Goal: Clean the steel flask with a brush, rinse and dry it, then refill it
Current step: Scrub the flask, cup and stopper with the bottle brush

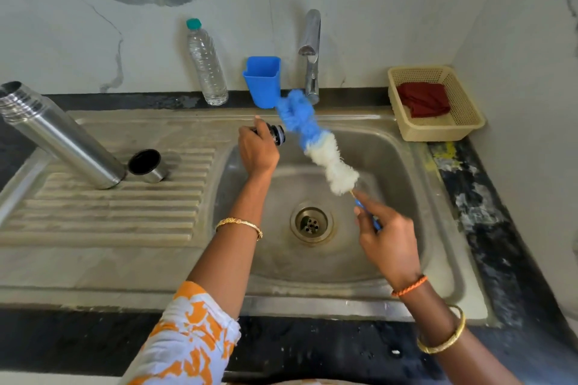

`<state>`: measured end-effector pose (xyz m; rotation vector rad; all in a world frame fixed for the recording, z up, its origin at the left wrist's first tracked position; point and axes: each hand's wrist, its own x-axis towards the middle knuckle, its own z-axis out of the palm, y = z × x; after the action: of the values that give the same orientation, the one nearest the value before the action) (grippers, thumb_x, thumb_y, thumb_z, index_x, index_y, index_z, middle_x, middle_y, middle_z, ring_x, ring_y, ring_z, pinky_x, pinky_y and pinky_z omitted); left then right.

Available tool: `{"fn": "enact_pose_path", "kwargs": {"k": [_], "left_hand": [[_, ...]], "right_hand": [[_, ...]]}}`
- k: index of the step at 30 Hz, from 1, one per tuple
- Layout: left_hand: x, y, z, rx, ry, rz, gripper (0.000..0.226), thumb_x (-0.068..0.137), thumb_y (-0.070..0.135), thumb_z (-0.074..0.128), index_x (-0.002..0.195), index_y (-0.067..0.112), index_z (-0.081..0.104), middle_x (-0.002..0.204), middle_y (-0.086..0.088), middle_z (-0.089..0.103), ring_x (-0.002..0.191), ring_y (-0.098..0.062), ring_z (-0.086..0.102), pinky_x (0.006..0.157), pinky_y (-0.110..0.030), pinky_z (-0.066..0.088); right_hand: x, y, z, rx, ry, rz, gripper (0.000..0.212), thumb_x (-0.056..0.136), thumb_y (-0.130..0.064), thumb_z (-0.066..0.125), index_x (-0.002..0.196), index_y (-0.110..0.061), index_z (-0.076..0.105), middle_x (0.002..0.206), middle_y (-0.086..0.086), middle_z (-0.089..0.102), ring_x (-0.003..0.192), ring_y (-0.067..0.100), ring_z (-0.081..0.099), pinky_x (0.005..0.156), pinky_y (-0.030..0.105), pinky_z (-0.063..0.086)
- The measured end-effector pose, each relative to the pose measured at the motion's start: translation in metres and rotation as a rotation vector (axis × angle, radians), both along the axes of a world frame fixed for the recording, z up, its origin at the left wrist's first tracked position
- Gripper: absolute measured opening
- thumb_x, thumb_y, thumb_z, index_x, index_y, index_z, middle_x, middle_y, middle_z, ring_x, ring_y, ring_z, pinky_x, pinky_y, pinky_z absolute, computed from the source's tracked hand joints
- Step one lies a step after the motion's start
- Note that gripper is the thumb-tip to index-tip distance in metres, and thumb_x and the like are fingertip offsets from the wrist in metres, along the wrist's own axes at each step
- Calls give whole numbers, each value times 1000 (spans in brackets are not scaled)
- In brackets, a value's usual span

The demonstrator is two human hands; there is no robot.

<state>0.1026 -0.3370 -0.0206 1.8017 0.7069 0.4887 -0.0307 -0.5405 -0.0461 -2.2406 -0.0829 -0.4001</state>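
Observation:
The steel flask [59,137] stands open on the ribbed drainboard [103,216] at the left, and its steel cup lid [147,165] lies beside it. Over the sink basin [391,228], my left hand [258,150] grips the flask's black stopper [277,134]. My right hand [387,241] pinches the blue handle of a bottle brush [316,142] with blue and white bristles. The brush's blue tip is next to the stopper; whether they touch is unclear.
A clear water bottle [206,66] with a teal cap, a blue plastic cup [262,81] and the tap [311,53] stand along the back wall. A beige basket [463,122] holding a dark red cloth [423,100] sits at the back right. The drain [311,222] is mid-basin.

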Motion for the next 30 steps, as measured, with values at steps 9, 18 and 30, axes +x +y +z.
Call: {"fn": "enact_pose_path", "kwargs": {"k": [9, 18, 30], "left_hand": [[-4, -11, -4, -4, 19, 34, 36, 105, 28, 33, 110, -4, 50, 95, -7, 50, 86, -18, 46, 61, -20, 28], [14, 7, 6, -711, 68, -5, 33, 103, 20, 26, 86, 8, 51, 82, -11, 59, 65, -20, 58, 52, -32, 51], [2, 12, 26, -1401, -257, -266, 36, 99, 16, 23, 83, 3, 52, 59, -11, 56, 34, -14, 43, 28, -14, 27]], "right_hand": [[4, 19, -7, -36, 15, 61, 44, 84, -4, 62, 121, -28, 64, 84, 6, 72, 75, 27, 69, 64, 45, 56], [10, 18, -5, -125, -71, 47, 45, 82, -2, 63, 119, -27, 66, 79, 0, 67, 65, 27, 65, 54, 41, 55], [3, 23, 1, 355, 172, 107, 32, 90, -4, 60, 118, -17, 64, 68, -11, 65, 53, -9, 55, 58, 2, 39]]}}
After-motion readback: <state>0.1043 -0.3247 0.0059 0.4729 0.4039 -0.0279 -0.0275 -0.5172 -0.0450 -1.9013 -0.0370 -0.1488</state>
